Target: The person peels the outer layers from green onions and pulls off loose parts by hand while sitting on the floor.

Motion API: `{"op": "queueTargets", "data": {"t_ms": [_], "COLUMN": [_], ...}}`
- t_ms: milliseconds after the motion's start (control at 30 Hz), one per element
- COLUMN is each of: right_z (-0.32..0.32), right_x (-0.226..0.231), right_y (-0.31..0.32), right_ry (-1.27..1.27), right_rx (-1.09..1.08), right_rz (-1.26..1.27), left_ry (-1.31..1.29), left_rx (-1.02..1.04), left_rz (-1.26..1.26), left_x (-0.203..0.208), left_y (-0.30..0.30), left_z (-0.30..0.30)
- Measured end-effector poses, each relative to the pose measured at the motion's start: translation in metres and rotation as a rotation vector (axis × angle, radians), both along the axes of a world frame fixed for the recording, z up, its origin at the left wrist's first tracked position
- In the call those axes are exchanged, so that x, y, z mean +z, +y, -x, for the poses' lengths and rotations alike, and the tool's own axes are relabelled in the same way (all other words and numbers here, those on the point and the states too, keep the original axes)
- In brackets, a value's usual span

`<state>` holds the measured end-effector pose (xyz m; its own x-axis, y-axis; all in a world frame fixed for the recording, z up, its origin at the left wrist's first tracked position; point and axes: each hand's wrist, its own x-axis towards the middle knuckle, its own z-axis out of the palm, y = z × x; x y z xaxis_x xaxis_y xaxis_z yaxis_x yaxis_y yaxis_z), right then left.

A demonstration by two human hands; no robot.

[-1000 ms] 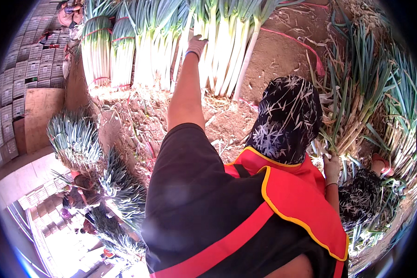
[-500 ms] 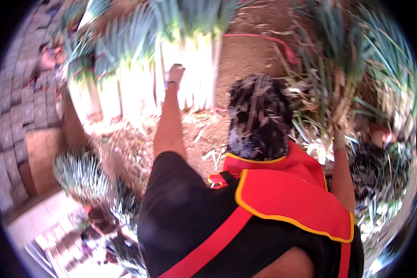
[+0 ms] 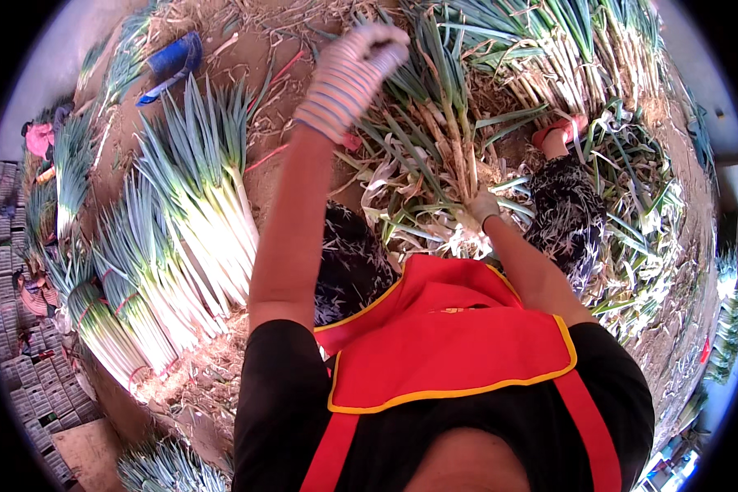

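My left hand, in a striped knit glove, is raised at the upper middle. Its thumb and fingers curve apart with nothing visible between them, close to the green tops of a bunch of long green onions. Down at the lower, root end of that bunch, my right hand is closed around the brownish stalks. It is gloved too, and its fingers are partly hidden. The bunch stands tilted among peeled leaves and husks. To the left, cleaned green onions with white stems lean in a row.
Unpeeled green onions lie piled at the far right. Peeled scraps cover the ground beside my right leg. Tied bundles stand at the left near grey paving. A blue curved object rests at the far left.
My left hand has left the white-stemmed onions and moved right, over toward the brownish bunch. My right hand still holds that bunch. The view has turned to the right.
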<state>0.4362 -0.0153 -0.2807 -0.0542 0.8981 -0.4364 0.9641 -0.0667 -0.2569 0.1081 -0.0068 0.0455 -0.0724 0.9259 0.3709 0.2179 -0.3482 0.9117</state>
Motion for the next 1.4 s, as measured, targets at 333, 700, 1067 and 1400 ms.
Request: {"op": "queueTargets", "data": {"t_ms": [333,700,1067,1400], "right_z": [0.003,0.038,0.065,0.150], "right_x": [0.041,0.186,0.216,0.271], "right_y": [0.029,-0.093,-0.022,0.060], "right_ry": [0.673,0.954,0.723,1.266], "right_rx": [-0.451,0.074,0.201,0.163], "right_rz": [0.552,-0.288,-0.245,-0.332], "left_ry": [0.218,-0.400,-0.943,-0.865], "left_rx": [0.089,0.085,-0.253,-0.190], "left_rz": [0.572,0.977,0.474,0.376], "left_x": [-0.112,-0.139,-0.090,-0.072], "left_y": [0.036,0.056,0.046,0.046], "left_z": [0.012,-0.036,-0.025,-0.024]}}
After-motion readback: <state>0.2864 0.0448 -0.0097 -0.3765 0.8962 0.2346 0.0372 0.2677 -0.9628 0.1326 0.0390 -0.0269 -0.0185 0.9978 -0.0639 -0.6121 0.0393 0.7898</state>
